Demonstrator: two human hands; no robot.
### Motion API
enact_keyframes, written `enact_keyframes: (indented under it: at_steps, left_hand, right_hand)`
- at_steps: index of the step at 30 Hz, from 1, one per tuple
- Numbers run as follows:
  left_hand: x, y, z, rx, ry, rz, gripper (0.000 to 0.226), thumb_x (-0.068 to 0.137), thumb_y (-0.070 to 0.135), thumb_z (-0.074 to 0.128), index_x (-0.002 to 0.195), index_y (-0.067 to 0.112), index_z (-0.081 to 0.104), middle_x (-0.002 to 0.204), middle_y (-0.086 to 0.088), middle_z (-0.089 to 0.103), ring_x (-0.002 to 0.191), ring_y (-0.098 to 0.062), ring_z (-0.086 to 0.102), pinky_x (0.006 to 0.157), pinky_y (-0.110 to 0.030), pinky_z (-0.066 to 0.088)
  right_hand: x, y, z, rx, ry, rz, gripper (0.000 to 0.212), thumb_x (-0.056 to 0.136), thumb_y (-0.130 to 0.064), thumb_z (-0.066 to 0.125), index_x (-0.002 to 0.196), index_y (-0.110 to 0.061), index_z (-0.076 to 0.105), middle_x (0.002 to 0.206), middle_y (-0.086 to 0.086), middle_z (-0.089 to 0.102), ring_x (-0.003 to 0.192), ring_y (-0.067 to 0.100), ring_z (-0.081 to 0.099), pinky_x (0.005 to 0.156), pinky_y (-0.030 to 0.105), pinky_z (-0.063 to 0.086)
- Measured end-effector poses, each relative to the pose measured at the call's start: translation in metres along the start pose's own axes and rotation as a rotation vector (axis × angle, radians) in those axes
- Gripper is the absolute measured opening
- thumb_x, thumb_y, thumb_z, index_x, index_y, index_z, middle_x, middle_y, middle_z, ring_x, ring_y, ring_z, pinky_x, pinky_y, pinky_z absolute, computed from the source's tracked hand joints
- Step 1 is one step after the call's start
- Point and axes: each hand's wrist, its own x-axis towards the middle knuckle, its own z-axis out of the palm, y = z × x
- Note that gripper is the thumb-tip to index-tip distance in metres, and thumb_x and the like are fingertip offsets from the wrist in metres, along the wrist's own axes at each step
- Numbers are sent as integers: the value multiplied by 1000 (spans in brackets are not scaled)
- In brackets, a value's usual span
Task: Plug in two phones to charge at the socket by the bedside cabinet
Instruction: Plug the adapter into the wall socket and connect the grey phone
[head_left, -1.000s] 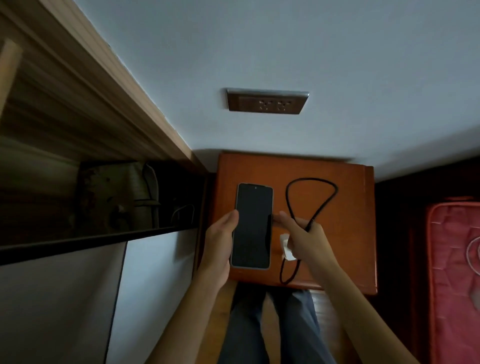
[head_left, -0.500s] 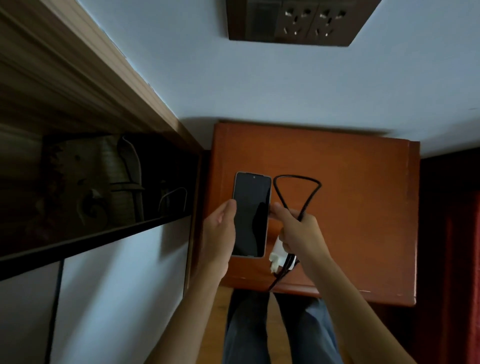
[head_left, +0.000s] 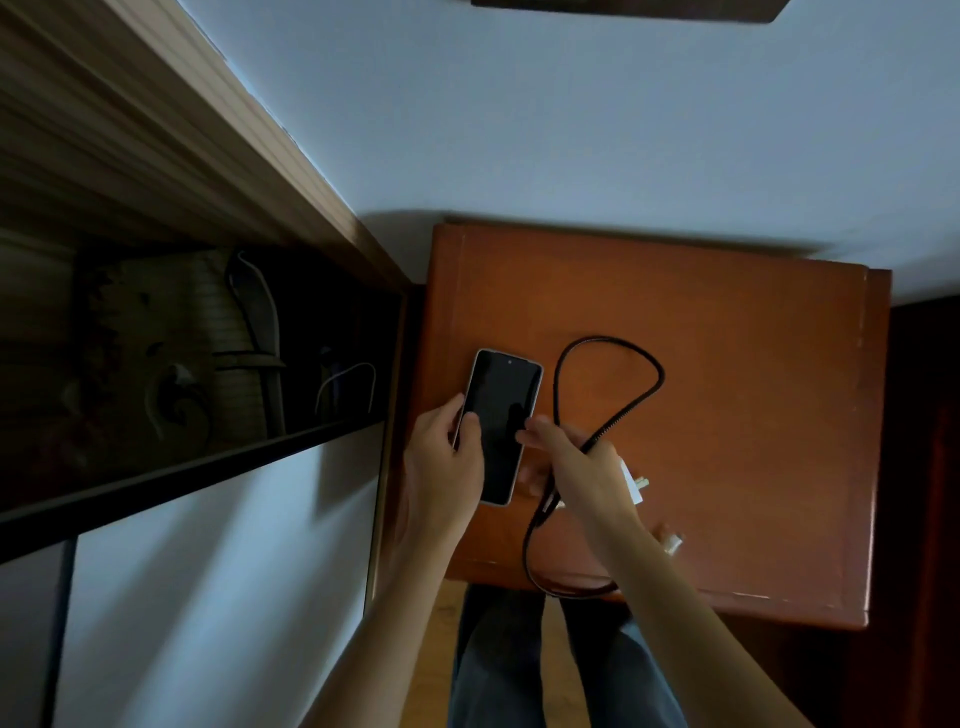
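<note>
A black-screened phone (head_left: 501, 415) is tilted above the orange-brown bedside cabinet (head_left: 727, 389). My left hand (head_left: 444, 462) grips its left edge with the thumb on the screen. My right hand (head_left: 576, 467) touches the phone's right edge and holds a black braided cable (head_left: 618, 353), which loops over the cabinet top and hangs past its front edge. A white charger plug (head_left: 636, 486) pokes out behind my right hand. The wall socket (head_left: 623, 10) shows only as a dark strip at the top edge. No second phone is visible.
A wooden shelf unit (head_left: 156, 182) with dark recesses and ornaments stands left of the cabinet. Behind it all is a pale wall (head_left: 571, 130). My legs in grey trousers (head_left: 498, 665) are below the cabinet's front edge. A small white connector (head_left: 672, 543) lies near my right forearm.
The view has moved closer and lower, pushing the socket almost out of frame. The phone has come up off the cabinet in my left hand, and the cable loop has swung right.
</note>
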Motion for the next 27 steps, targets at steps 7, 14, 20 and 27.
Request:
enact_keyframes:
  at_steps: [7,14,20,27]
  left_hand:
    - [-19,2,4,132,63,146,40,101,11,53,141,11,55,147,-4,52,136,-12,46,112,-29,38]
    - [-45,5,17,79,163,346,34,95,-4,58,127,7,64,123,-3,63,113,-9,60,98,-12,46]
    - [-47,-5,27,65,58,421,24,92,-6,61,110,6,71,103,-4,72,96,-5,68,81,-15,56]
    - [-40,-9,43,173,-280,336,22,100,17,59,120,15,69,112,1,70,96,6,61,78,-3,46]
  right_hand:
    - [-1,4,2,-16,-5,-60,26,93,-33,68,113,-16,68,87,-4,78,79,4,73,68,19,57]
    - [-19,8,-38,-84,51,-190,46,79,-74,60,107,-38,61,96,-21,73,92,-8,66,72,11,49]
    - [-24,41,-80,-107,402,-102,49,101,-56,36,87,-24,70,88,0,74,84,19,70,77,40,57]
    - [-12,66,-64,-309,316,182,69,77,-67,68,111,-9,50,98,4,70,87,21,68,64,33,55]
